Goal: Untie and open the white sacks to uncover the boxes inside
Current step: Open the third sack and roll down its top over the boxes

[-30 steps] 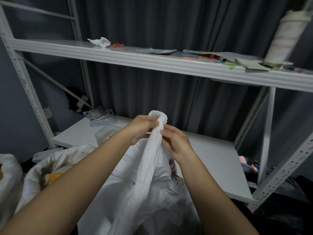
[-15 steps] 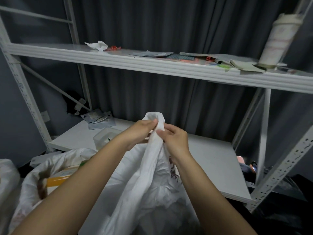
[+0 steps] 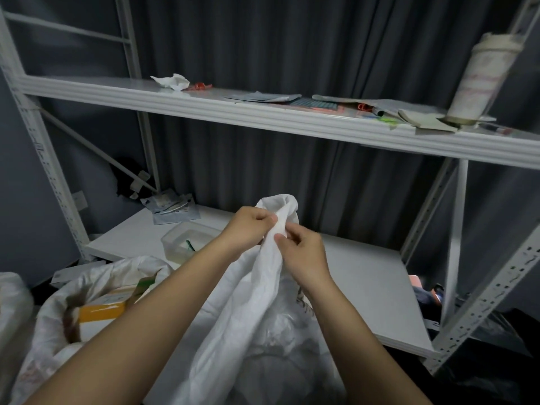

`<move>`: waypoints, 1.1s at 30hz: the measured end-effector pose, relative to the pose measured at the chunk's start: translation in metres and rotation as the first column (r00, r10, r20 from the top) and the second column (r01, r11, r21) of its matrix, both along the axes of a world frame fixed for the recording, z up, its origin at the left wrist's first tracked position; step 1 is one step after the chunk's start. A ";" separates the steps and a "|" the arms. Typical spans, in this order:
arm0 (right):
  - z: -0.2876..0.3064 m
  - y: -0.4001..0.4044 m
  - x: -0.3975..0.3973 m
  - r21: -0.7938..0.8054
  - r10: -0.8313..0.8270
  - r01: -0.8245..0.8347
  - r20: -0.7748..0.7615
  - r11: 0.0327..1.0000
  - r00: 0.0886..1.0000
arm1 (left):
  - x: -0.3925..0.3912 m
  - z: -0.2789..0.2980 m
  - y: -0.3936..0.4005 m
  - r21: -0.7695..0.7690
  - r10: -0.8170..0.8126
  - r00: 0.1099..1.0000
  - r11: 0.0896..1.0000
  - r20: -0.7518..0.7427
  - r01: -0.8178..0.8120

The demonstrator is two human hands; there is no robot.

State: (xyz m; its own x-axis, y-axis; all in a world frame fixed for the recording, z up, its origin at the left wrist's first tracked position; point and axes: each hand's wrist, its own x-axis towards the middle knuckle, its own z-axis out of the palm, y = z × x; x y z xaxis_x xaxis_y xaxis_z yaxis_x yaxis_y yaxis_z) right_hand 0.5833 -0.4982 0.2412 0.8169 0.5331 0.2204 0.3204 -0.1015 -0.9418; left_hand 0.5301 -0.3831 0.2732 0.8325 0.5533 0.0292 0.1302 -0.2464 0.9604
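Note:
A white sack [image 3: 263, 323] stands in front of me, its neck twisted into a bunch that rises between my hands. My left hand [image 3: 248, 229] grips the bunched neck just below its top, thumb pressed against the fabric. My right hand [image 3: 301, 255] pinches the same neck a little lower on the right side. What is inside this sack is hidden. To the left lies a second white sack [image 3: 73, 302], open at the mouth, with yellow and brown boxes [image 3: 102, 312] showing inside.
A white metal rack surrounds the spot: a low shelf [image 3: 365, 282] behind the sack carries a clear plastic tub [image 3: 187, 238] and grey packets [image 3: 172, 207]. The upper shelf [image 3: 263, 118] carries papers, a crumpled tissue and a roll [image 3: 479, 77]. Dark curtains hang behind.
My hands have shifted slightly on the twisted neck: the right hand slid a little lower and the fingers reworked their hold. The sack top stays bunched.

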 end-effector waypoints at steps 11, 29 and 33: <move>0.004 -0.001 0.006 0.183 -0.110 0.140 -0.165 0.973 0.980 | -0.015 0.000 0.003 -0.146 -0.001 0.996 0.989 0.091 0.014; 0.027 -0.010 0.002 0.074 0.045 -0.042 -0.039 0.996 0.998 | -0.014 -0.001 0.004 -0.050 0.054 0.986 0.998 0.158 -0.046; 0.029 -0.009 -0.007 0.120 0.102 -0.082 -0.173 0.989 0.980 | -0.007 -0.001 0.002 -0.013 0.082 0.983 0.997 0.166 -0.081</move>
State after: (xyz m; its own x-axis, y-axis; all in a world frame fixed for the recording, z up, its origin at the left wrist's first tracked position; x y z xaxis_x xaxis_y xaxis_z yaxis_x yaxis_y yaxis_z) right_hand 0.5761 -0.5076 0.2706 0.7971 0.5878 0.1380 0.1491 0.0299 -0.9884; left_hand 0.5227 -0.3813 0.2724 0.7684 0.6197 0.1599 -0.0122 -0.2356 0.9718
